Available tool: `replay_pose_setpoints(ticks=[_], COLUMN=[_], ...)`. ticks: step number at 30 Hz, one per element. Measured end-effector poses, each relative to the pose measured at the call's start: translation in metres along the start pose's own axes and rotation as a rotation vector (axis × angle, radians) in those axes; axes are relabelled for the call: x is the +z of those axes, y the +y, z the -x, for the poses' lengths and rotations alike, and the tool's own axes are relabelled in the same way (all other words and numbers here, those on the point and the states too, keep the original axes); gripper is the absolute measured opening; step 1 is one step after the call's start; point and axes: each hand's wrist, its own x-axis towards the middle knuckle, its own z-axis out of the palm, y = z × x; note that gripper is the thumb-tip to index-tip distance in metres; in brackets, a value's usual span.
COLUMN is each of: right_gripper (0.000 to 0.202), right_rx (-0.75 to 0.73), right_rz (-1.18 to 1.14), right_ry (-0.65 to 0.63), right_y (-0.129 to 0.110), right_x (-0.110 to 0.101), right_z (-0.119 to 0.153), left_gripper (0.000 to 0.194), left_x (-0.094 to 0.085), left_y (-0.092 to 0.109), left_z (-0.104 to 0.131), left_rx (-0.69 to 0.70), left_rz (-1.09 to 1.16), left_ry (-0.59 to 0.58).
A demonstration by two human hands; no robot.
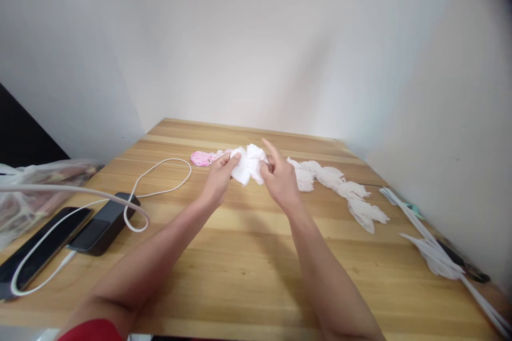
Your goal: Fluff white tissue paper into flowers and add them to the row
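Observation:
Held between my two hands above the wooden table is a white tissue-paper bow, gathered at its middle with its folds spread to both sides. My left hand pinches its left side between thumb and fingers. On the right side, my right hand grips it with thumb and curled fingers while the index finger points up. Behind my left hand lies a pink and white gathered piece, partly hidden. To the right of my right hand, several similar white tissue bows lie in a row on the table.
A white cable loops over a black power bank and a dark phone at left. A clear plastic bag sits at the left edge. Along the right wall are white strips and a dark tool.

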Motion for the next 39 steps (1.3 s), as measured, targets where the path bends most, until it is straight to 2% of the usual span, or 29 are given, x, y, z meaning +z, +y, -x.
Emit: replay_pose_setpoints(ticks=[2, 8, 11, 14, 18, 21, 24, 31, 34, 39], right_gripper=[0.057, 0.067, 0.070, 0.067, 0.065, 0.043, 0.023, 0.023, 0.025, 0.023], right_rx=[0.024, -0.034, -0.071, -0.093, -0.123, -0.166, -0.172, -0.136, -0.137, -0.121], right_rz=[-0.028, -0.004, 0.049, 0.089, 0.006, -0.040, -0.004, 0.056, 0.050, 0.026], right_ry=[-0.007, -0.046, -0.009, 0.061, 0.092, 0.095, 0.038, 0.025, 0.039, 0.138], right_y=[0.000, -0.006, -0.008, -0.008, -0.008, -0.007, -0.007, -0.005, -0.002, -0.001], right_x=[-0.002, -0.004, -0.003, -0.002, -0.001, -0.001, -0.001, -0.003, -0.002, 0.000], right_z=[-0.001, 0.001, 0.003, 0.003, 0.004, 0.005, 0.005, 0.003, 0.003, 0.002], left_gripper=[0.032, 0.032, 0.030, 0.026, 0.026, 0.028, 0.029, 0.024, 0.027, 0.031], left_x=[0.000, 0.000, 0.001, 0.002, -0.001, -0.004, -0.005, 0.004, 0.006, 0.007], left_y=[-0.001, 0.005, 0.008, 0.008, 0.003, 0.000, -0.001, -0.002, -0.004, -0.006], left_z=[0.000, 0.008, 0.011, 0.011, 0.006, 0.003, 0.002, 0.009, 0.010, 0.008], left_rx=[0.003, 0.253, 0.293, 0.290, 0.242, 0.217, 0.209, 0.208, 0.159, 0.069], left_rz=[0.016, -0.284, -0.349, -0.342, -0.265, -0.224, -0.205, -0.196, -0.194, -0.044], left_ry=[0.016, 0.017, 0.014, 0.018, 0.079, 0.134, 0.136, 0.055, 0.010, -0.016])
